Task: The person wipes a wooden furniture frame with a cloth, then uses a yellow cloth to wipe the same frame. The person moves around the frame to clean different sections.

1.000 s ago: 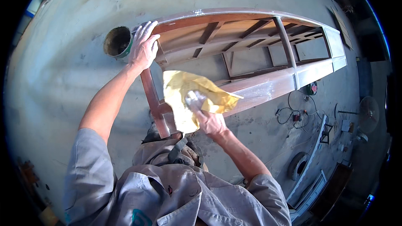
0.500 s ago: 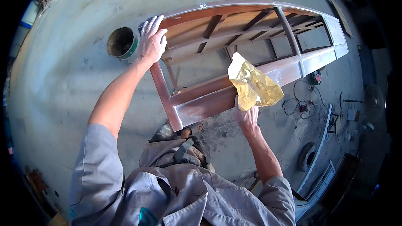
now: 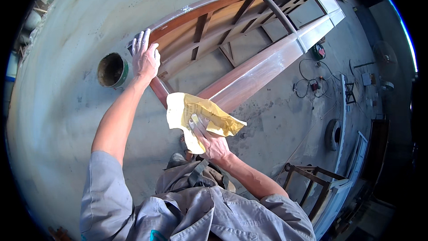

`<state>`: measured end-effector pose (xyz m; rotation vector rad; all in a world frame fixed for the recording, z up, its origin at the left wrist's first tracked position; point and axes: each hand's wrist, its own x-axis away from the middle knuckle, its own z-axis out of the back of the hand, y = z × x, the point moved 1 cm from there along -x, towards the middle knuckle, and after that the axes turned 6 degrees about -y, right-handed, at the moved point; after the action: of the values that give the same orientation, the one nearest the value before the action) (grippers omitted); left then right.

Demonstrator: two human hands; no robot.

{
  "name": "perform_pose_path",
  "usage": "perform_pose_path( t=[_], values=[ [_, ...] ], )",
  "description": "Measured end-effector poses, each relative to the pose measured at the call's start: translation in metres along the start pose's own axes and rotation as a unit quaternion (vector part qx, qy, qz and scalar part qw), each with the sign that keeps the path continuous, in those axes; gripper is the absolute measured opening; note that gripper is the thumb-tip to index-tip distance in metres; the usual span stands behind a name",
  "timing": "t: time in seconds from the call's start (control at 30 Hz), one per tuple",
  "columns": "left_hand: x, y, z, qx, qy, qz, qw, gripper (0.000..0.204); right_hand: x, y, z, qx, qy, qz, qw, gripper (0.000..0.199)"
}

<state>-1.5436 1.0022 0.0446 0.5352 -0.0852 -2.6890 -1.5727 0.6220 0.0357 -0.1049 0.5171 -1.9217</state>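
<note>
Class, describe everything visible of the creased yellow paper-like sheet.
The creased yellow paper-like sheet looks thin, with uneven edges, faint markings, a paler left part and a bent right part. A flap extends at its lower left. The person's right grip holds it near the closer end of the long reddish-brown wooden frame; whether sheet and frame touch is unclear.

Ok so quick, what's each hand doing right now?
Left hand: open, resting on the wooden furniture frame's corner.
Right hand: closed, holding a crinkled yellow paper sheet, probably sandpaper.
</note>
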Motion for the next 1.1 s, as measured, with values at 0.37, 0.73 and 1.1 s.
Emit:
perform_pose_path(
  t=[0.37, 0.73, 1.1],
  values=[
    [-0.017, 0.034, 0.009, -0.019, -0.009, -0.032, 0.999, 0.024, -0.02, 0.031, 0.031, 0.069, 0.081, -0.173, 0.979, 0.053],
    [-0.04, 0.085, 0.014, -0.012, -0.008, -0.029, 0.999, 0.02, -0.04, 0.129, 0.077, 0.113, 0.143, -0.278, 0.943, 0.063],
    [-0.076, 0.141, 0.007, -0.009, -0.037, -0.004, 0.999, 0.017, -0.049, 0.34, 0.164, 0.059, 0.136, -0.309, 0.939, 0.068]
  ],
)
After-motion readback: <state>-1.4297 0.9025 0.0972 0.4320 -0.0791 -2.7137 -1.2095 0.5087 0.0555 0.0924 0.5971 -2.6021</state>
